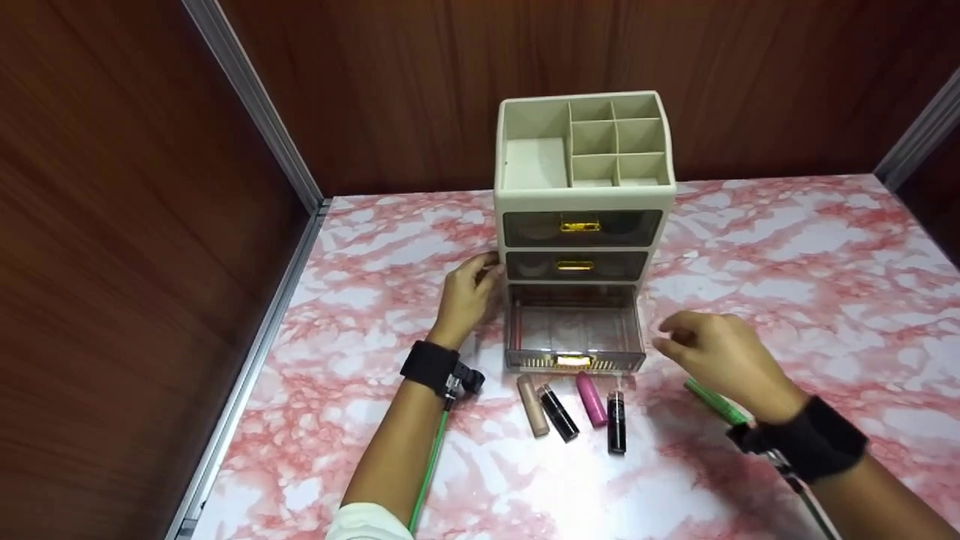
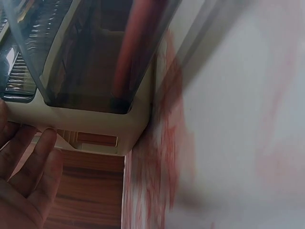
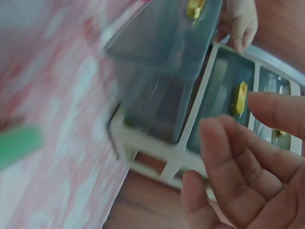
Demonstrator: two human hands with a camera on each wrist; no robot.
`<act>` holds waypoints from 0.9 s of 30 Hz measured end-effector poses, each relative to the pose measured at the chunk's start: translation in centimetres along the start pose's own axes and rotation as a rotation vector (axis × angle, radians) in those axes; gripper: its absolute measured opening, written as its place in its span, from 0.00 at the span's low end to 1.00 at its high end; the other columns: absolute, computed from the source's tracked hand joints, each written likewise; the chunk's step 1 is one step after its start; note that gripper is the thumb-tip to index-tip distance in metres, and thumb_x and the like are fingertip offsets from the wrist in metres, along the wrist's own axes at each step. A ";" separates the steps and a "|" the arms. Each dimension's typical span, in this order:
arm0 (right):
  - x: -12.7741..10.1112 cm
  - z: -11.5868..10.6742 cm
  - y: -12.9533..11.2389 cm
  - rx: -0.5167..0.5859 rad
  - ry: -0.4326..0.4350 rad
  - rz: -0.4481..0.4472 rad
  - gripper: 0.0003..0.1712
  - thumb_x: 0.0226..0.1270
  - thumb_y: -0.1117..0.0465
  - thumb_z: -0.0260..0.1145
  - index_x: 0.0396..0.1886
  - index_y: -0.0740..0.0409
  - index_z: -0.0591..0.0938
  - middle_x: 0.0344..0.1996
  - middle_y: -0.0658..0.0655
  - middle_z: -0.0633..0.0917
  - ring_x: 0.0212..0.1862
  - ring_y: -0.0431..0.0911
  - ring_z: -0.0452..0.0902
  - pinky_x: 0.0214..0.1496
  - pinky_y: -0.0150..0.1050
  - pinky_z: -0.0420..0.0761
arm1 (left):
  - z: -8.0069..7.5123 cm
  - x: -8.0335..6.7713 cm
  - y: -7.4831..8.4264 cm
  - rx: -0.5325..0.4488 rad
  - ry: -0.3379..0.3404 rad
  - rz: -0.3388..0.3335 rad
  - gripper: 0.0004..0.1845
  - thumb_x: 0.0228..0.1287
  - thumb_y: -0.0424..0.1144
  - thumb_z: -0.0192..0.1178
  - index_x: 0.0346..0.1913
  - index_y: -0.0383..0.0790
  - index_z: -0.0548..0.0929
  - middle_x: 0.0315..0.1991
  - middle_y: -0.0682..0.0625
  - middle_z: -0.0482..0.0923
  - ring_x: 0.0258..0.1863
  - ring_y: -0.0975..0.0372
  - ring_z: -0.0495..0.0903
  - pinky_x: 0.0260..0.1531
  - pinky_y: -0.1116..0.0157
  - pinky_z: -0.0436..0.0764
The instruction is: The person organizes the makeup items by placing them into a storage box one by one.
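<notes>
A cream organiser (image 1: 584, 196) stands on a pink marbled table (image 1: 787, 247), backed by brown wood walls (image 1: 112, 187). Its open top is split into one large compartment on the left and smaller cells on the right, and below that come two closed smoky drawers with gold handles. The bottom drawer (image 1: 574, 330) is pulled out toward the person; a reddish stick lies inside along its left wall, which the left wrist view shows through the clear side. The left hand (image 1: 465, 296) rests against the organiser's left side at the level of the lower drawers, fingers fairly straight and touching the cream wall, gripping nothing. The right hand (image 1: 724, 356) hovers just right of the drawer's front corner, apart from it, fingers loosely bent; it seems to hold nothing, though motion blur makes that hard to confirm, and the right wrist view shows the fingers spread and bare. A green tube (image 1: 716, 403) lies on the table partly under that hand. In front of the drawer four tubes lie side by side: a beige one (image 1: 532, 406), a black one (image 1: 559, 412), a pink one (image 1: 591, 399) and a second black one (image 1: 616, 423). Both wrists carry black straps.
</notes>
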State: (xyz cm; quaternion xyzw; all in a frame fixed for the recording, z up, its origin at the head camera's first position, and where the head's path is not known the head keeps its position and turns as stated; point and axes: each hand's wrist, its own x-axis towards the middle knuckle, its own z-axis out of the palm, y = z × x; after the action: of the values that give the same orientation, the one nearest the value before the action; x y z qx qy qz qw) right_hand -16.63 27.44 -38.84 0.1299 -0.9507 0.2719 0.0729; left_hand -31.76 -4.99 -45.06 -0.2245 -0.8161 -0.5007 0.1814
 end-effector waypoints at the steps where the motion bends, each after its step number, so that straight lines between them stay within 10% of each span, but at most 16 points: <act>1: -0.4 -0.2 0.4 -0.014 -0.009 0.013 0.11 0.63 0.57 0.70 0.41 0.59 0.86 0.26 0.47 0.84 0.28 0.41 0.78 0.35 0.47 0.78 | 0.0 0.0 0.0 -0.002 -0.001 -0.005 0.15 0.70 0.43 0.59 0.50 0.36 0.83 0.43 0.47 0.84 0.36 0.64 0.82 0.40 0.68 0.80; 18: -4.0 -0.2 5.5 -0.085 -0.309 0.228 0.27 0.59 0.49 0.72 0.46 0.67 0.82 0.30 0.53 0.85 0.33 0.49 0.80 0.31 0.47 0.78 | -0.1 -0.1 0.0 -0.014 0.004 -0.020 0.15 0.70 0.43 0.59 0.50 0.36 0.84 0.42 0.48 0.84 0.36 0.63 0.82 0.40 0.67 0.80; 27: -4.7 0.7 6.4 -0.052 -0.359 0.258 0.15 0.55 0.54 0.74 0.37 0.58 0.85 0.29 0.51 0.86 0.28 0.42 0.79 0.27 0.41 0.76 | 0.0 -0.1 0.0 0.014 0.003 -0.019 0.14 0.70 0.42 0.59 0.50 0.36 0.84 0.44 0.47 0.84 0.38 0.63 0.82 0.41 0.68 0.79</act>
State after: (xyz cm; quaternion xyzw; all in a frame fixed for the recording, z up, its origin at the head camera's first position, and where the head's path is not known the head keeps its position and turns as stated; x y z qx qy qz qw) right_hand -14.05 33.22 -43.58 0.0515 -0.9639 0.2268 -0.1295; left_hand -31.68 -4.94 -45.08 -0.2145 -0.8215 -0.4970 0.1792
